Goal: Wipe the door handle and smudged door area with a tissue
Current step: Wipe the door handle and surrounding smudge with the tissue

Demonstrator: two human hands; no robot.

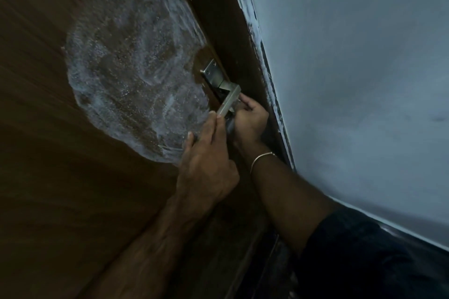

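Both hands' grip [227, 114] on door handle [228, 102], smudge [131, 65] left

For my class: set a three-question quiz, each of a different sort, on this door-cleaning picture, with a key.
1. True or false: the white smudge lies left of the door handle.
2. Which wrist wears the bracelet? A left, B right.
3. Fill in: both hands are at the metal ____.

Key: 1 true. 2 B: it sits behind the right hand. 3 handle; the left hand touches its end. No tissue is clearly visible.
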